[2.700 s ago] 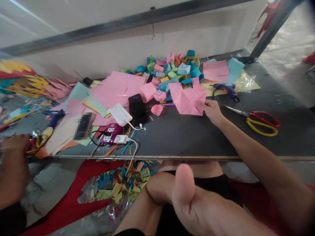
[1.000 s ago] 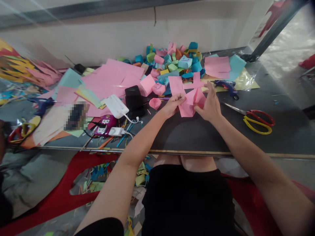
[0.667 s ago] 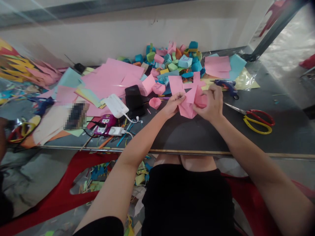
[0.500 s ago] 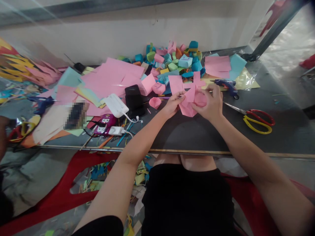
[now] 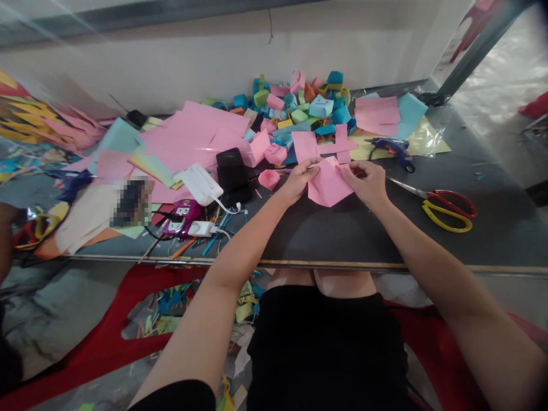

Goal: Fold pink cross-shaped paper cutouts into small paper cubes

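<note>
A folded piece of pink paper (image 5: pixel 329 185) is held up between both hands, just above the dark tabletop. My left hand (image 5: pixel 302 181) pinches its left upper edge, fingers closed. On the other side my right hand (image 5: pixel 367 181) grips the right upper corner between thumb and fingers. Behind the hands lie a flat pink sheet (image 5: pixel 305 145) and a cross-shaped pink cut-out (image 5: pixel 341 140). Left of my left hand sits a small folded pink paper piece (image 5: pixel 269 179). Scissors (image 5: pixel 448 210) with red and yellow handles lie to the right of my right hand.
A heap of small coloured paper boxes (image 5: pixel 299 105) stands against the wall. At the back right rests a blue glue gun (image 5: pixel 394 149). Pink sheets (image 5: pixel 201 131), a black phone (image 5: pixel 234 174), a white adapter (image 5: pixel 200 184) and a purple power strip (image 5: pixel 185 214) cover the left side.
The pink paper has been turned, so a broad flat face now shows instead of the open folds. My right hand has shifted from the paper's front to its right upper corner.
</note>
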### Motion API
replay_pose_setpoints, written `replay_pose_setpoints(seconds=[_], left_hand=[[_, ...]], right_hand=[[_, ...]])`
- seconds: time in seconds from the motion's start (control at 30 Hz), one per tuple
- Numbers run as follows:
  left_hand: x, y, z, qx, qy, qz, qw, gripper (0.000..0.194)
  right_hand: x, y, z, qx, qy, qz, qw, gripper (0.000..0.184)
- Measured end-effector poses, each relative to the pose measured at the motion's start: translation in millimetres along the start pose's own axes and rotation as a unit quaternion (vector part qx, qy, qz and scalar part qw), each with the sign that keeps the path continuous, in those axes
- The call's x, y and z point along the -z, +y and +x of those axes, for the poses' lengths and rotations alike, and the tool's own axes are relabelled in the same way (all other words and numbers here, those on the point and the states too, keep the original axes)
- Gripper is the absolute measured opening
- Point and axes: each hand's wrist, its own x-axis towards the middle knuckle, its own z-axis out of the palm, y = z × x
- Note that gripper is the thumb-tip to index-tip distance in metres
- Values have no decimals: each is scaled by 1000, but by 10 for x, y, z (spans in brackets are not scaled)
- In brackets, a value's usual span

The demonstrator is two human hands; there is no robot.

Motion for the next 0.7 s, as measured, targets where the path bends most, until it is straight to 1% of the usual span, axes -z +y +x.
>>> replay_pose_setpoints(seconds=[0.1,0.17,0.2,0.27,0.33,0.37,0.43,0.47,0.5,0.53,0.57,0.6,0.63,0.7], left_hand=[[23,24,6,7,-3,15,1000,32],[62,24,25,14,-4,41,999,27],[88,20,36,15,-1,63,998,25],[144,12,55,16,5,128,992,24],[186,20,59,9,-8,203,979,32],[196,35,54,-6,-25,241,970,37],[193,87,36,-69,-72,313,944,45],[182,120,24,-111,-96,350,925,46],[166,153,10,-151,-121,385,902,43],[148,183,-6,-179,-147,417,879,38],[129,206,-25,-195,-172,445,857,32],[110,220,-47,-200,-196,467,839,29],[91,226,-72,-197,-216,486,824,28],[52,223,-130,-181,-237,520,801,29]], right_hand=[[57,19,58,-34,20,-28,999,26],[108,48,112,-62,32,-74,995,28],[132,68,138,-75,28,-105,991,28],[163,116,174,-96,-2,-168,981,27],[161,173,178,-118,-53,-223,966,25],[150,203,168,-126,-80,-245,958,25],[119,261,133,-119,-113,-271,948,24],[106,287,115,-100,-110,-276,950,21],[99,308,100,-68,-93,-275,955,16],[98,325,90,-28,-73,-269,960,17],[103,335,87,19,-56,-260,964,23],[112,339,90,68,-54,-248,965,27],[123,337,98,118,-71,-231,963,27],[134,321,118,204,-150,-185,950,19]])
